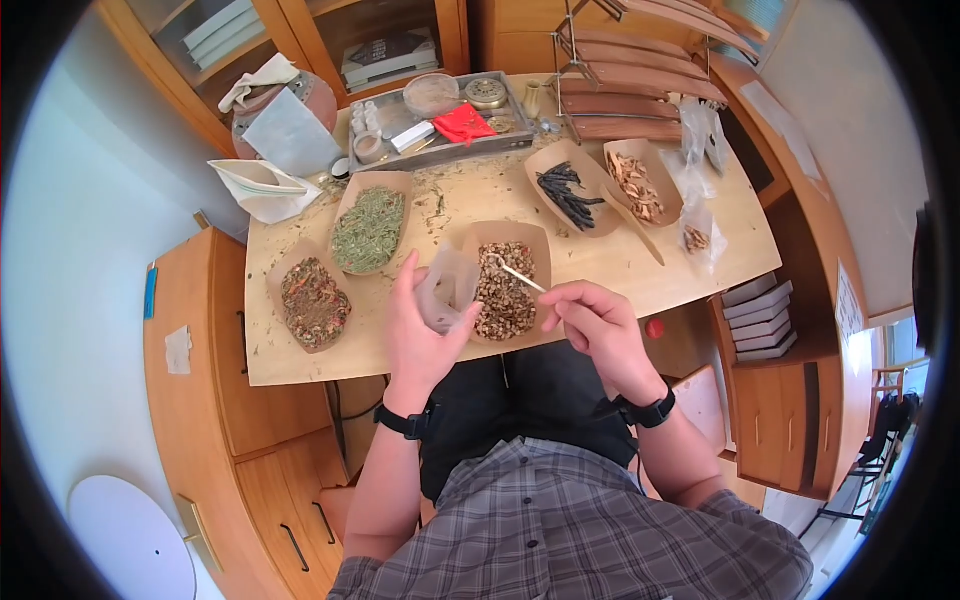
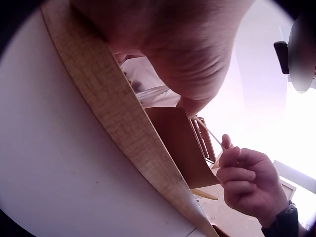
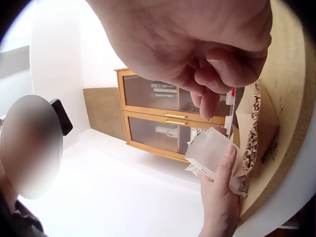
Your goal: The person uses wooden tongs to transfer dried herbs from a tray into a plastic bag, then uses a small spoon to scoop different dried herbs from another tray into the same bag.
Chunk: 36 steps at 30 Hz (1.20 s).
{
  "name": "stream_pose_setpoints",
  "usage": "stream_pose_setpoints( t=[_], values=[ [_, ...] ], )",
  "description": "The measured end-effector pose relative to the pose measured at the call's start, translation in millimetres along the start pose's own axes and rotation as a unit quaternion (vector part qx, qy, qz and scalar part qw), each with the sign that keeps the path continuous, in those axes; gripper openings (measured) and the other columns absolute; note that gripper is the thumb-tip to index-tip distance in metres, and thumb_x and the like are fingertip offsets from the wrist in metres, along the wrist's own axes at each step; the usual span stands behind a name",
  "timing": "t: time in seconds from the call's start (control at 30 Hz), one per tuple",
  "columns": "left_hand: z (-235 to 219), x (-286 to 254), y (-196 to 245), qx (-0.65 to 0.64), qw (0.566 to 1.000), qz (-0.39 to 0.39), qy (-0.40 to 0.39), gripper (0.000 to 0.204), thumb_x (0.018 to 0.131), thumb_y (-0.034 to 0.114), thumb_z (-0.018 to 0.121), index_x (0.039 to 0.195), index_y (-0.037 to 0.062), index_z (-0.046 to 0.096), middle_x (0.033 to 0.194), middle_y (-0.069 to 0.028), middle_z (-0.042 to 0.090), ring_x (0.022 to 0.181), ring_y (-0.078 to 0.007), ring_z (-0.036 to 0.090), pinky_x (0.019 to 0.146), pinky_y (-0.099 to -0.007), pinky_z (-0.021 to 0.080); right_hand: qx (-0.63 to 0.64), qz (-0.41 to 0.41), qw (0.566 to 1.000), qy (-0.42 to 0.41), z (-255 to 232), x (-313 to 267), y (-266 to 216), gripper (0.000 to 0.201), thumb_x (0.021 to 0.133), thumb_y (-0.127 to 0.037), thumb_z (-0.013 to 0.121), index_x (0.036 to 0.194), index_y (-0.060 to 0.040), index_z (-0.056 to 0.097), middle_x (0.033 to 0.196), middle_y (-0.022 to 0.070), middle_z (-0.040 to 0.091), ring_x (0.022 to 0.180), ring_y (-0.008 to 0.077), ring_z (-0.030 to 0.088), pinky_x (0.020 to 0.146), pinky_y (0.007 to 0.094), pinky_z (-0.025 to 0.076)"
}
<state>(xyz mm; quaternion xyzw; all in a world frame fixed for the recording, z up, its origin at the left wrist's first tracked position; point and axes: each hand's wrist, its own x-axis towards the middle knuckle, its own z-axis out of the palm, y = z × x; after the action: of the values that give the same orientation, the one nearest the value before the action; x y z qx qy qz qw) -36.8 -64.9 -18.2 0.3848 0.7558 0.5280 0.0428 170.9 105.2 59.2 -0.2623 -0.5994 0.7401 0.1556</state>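
The left hand [image 1: 425, 335] holds an upright translucent bag [image 1: 447, 287], its mouth open, between thumb and fingers; the same bag [image 3: 210, 150] shows in the right wrist view. Pinched in the right hand [image 1: 603, 335] is a thin pale spoon [image 1: 518, 274], whose tip lies over chopped brown pieces [image 1: 507, 310] in a paper tray [image 1: 541, 262]. The bag stands just left of this tray. In the left wrist view the right hand [image 2: 252, 182] grips the spoon's handle, and the tray's outer wall [image 2: 180, 143] is near it.
Paper trays hold green herb [image 1: 370, 230], a mixed red-brown heap [image 1: 315, 303], black strips [image 1: 568, 195] and pale slices [image 1: 634, 187]. A wooden spatula [image 1: 635, 228] leans beside them. Behind stand a grey tray [image 1: 440, 150], a brown rack [image 1: 640, 80] and plastic bags [image 1: 700, 215].
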Motion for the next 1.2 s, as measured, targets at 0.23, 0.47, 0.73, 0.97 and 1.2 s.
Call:
stream_pose_setpoints(
  t=[0.23,0.47,0.73,0.97,1.2],
  values=[
    [-0.1,0.1,2.3,0.007,1.000,-0.003,0.010,0.104,0.087,0.013,0.095,0.170,0.0037,0.035,0.140,-0.0188,0.065,0.129,-0.0297,0.067,0.110,-0.0433,0.054,-0.268,-0.227,0.936,-0.035,29.4,1.1,-9.4,0.020,0.105,0.000,0.067,0.121,-0.0017,0.079,0.095,0.0107,0.079,0.084,0.0243,0.078,0.076,0.0376,0.061],
    [0.5,-0.1,2.1,-0.025,1.000,-0.015,0.004,0.105,0.086,0.014,0.096,0.171,0.0040,0.034,0.143,-0.0191,0.063,0.131,-0.0315,0.065,0.112,-0.0443,0.054,-0.382,-0.310,0.871,0.009,23.1,-3.9,-34.9,0.022,0.096,0.003,0.068,0.114,-0.0030,0.080,0.091,0.0163,0.076,0.083,0.0362,0.076,0.074,0.0433,0.062],
    [-1.6,-0.6,10.9,-0.069,0.997,-0.040,-0.014,0.105,0.088,0.012,0.094,0.172,0.0043,0.032,0.148,-0.0221,0.058,0.136,-0.0307,0.062,0.115,-0.0443,0.052,-0.448,-0.152,0.880,0.039,-4.0,-6.5,-24.0,0.020,0.096,-0.006,0.064,0.105,-0.0017,0.081,0.087,0.0204,0.077,0.077,0.0379,0.076,0.075,0.0463,0.061],
    [-1.0,-0.6,4.6,-0.064,0.998,-0.016,-0.017,0.103,0.089,0.013,0.093,0.171,0.0025,0.031,0.149,-0.0229,0.058,0.136,-0.0316,0.062,0.116,-0.0451,0.051,-0.274,-0.012,0.961,-0.012,-2.7,5.0,17.7,0.024,0.104,-0.008,0.062,0.116,-0.0033,0.082,0.087,0.0106,0.079,0.084,0.0206,0.077,0.080,0.0352,0.059],
    [-5.2,0.2,12.7,-0.046,0.999,-0.019,-0.010,0.102,0.088,0.016,0.094,0.169,0.0011,0.035,0.145,-0.0235,0.062,0.135,-0.0319,0.063,0.116,-0.0448,0.051,-0.051,0.080,0.995,-0.032,-4.2,8.5,27.8,0.026,0.112,-0.010,0.059,0.126,-0.0036,0.080,0.095,0.0005,0.077,0.074,0.0048,0.055,0.069,0.0222,0.045]
  ],
)
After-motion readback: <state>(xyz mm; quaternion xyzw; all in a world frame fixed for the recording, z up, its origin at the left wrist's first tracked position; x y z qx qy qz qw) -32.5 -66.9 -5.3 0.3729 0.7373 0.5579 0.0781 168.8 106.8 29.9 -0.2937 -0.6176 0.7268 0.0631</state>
